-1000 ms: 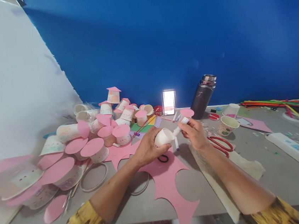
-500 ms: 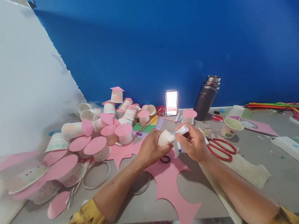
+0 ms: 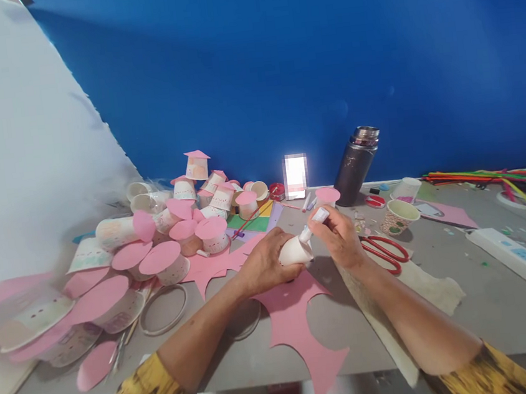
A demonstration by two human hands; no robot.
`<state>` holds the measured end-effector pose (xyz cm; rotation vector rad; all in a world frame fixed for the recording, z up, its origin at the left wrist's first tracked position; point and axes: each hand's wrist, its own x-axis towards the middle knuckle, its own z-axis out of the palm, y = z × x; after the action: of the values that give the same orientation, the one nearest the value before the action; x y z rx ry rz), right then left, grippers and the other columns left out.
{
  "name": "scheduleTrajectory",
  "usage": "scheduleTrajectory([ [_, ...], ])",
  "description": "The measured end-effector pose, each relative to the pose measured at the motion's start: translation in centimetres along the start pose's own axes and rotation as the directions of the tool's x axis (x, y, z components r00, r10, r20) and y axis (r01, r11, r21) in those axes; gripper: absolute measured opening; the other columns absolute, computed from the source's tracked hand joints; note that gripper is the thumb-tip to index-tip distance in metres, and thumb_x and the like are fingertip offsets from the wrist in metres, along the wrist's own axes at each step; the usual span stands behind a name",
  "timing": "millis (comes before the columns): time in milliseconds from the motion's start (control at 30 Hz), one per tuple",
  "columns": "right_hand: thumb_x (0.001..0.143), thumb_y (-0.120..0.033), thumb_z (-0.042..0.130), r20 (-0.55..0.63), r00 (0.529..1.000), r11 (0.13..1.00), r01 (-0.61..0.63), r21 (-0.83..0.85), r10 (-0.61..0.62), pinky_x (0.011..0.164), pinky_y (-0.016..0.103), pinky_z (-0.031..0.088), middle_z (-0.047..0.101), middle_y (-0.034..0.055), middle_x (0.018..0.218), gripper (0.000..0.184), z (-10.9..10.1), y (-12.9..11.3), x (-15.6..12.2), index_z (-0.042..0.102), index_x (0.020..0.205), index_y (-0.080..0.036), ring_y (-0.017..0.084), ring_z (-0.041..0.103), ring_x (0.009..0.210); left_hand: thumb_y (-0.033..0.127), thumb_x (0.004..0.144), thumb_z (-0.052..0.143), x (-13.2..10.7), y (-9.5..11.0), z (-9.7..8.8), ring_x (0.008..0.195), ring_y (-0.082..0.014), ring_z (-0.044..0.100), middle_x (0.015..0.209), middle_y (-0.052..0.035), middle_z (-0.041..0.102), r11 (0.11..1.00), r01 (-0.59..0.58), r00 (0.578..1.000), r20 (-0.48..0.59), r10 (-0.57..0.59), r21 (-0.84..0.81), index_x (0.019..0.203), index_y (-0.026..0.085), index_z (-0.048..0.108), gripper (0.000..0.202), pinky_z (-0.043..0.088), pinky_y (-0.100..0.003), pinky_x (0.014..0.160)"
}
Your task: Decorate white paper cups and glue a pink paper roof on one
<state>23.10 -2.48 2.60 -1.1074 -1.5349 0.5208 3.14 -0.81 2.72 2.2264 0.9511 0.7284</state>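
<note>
My left hand [image 3: 264, 261] is wrapped round a white paper cup [image 3: 295, 251], tilted so that one end points right. My right hand [image 3: 339, 237] pinches a small white glue tube [image 3: 320, 216], its tip at the cup's upper edge. Below both hands lies a pink paper sheet [image 3: 290, 326] with round pieces cut out of it. On the left are piled several paper cups with pink paper discs [image 3: 160, 258] on their ends. Red-handled scissors [image 3: 386, 252] rest just beyond my right wrist.
A dark flask [image 3: 357, 165] stands at the back, near a lit, blurred-out screen [image 3: 295, 178]. To the right are a dotted paper cup [image 3: 400, 217], a beige cloth [image 3: 435, 288], a white power strip [image 3: 509, 259] and coloured sticks [image 3: 468, 177]. A ring [image 3: 162, 309] lies on the left.
My left hand has turned the cup so more of its side shows. The glue tube in my right hand is now steeper, its tip at the cup's edge. The view has shifted slightly right.
</note>
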Motion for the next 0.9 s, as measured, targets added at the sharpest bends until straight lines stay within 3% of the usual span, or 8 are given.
scheduleTrajectory([
  [200, 0.087, -0.037, 0.062, 0.070, 0.994, 0.994, 0.073, 0.077, -0.079, 0.056, 0.028, 0.036, 0.054, -0.0026, 0.068, 0.014, -0.1, -0.7, -0.6, 0.063, 0.086, -0.023, 0.014, 0.044, 0.057, 0.030, 0.071, 0.080, 0.2, -0.4, -0.5, 0.087, -0.0213, 0.063, 0.098, -0.0031, 0.065, 0.978, 0.101, 0.995, 0.032, -0.097, -0.182, 0.098, 0.020, 0.074, 0.030, 0.050, -0.032, 0.077],
  [400, 0.089, -0.034, 0.062, -0.022, 0.985, 0.972, 0.175, 0.156, -0.174, 0.054, 0.027, 0.037, 0.055, -0.0032, 0.069, 0.011, -0.2, -0.8, -0.9, 0.064, 0.090, -0.022, 0.013, 0.044, 0.056, 0.037, 0.073, 0.081, 0.2, -0.7, -1.0, 0.090, -0.0209, 0.063, 0.104, -0.0026, 0.068, 0.925, 0.166, 0.983, 0.137, -0.125, -0.342, 0.107, 0.020, 0.074, 0.038, 0.049, -0.031, 0.077],
  [500, 0.090, -0.033, 0.062, 0.001, 0.984, 0.969, 0.173, 0.176, -0.176, 0.054, 0.027, 0.037, 0.056, -0.0031, 0.071, 0.011, -0.1, -1.0, -1.0, 0.064, 0.092, -0.022, 0.013, 0.045, 0.057, 0.040, 0.074, 0.081, 0.2, -0.7, -1.1, 0.088, -0.0205, 0.062, 0.102, -0.0032, 0.068, 0.911, 0.166, 0.978, 0.180, -0.104, -0.377, 0.107, 0.019, 0.074, 0.040, 0.048, -0.030, 0.075],
  [700, 0.090, -0.033, 0.062, -0.022, 0.991, 0.989, 0.134, 0.064, -0.133, 0.054, 0.026, 0.038, 0.055, -0.0044, 0.068, 0.010, 0.0, -1.0, -0.7, 0.063, 0.091, -0.022, 0.012, 0.045, 0.056, 0.040, 0.072, 0.081, 0.2, -0.6, -0.8, 0.084, -0.0196, 0.059, 0.094, -0.0029, 0.065, 0.896, 0.127, 0.977, 0.211, -0.038, -0.425, 0.101, 0.017, 0.073, 0.038, 0.046, -0.030, 0.073],
  [900, 0.088, -0.035, 0.061, -0.127, 0.988, 0.994, 0.073, -0.084, -0.084, 0.058, 0.027, 0.039, 0.056, -0.0042, 0.066, 0.016, -0.1, -0.7, 0.0, 0.058, 0.080, -0.022, 0.013, 0.046, 0.058, 0.042, 0.073, 0.083, 0.1, -1.0, -0.3, 0.095, -0.0232, 0.062, 0.107, -0.0060, 0.067, 0.842, 0.143, 0.983, 0.175, -0.059, -0.520, 0.110, 0.017, 0.073, 0.046, 0.049, -0.033, 0.081],
])
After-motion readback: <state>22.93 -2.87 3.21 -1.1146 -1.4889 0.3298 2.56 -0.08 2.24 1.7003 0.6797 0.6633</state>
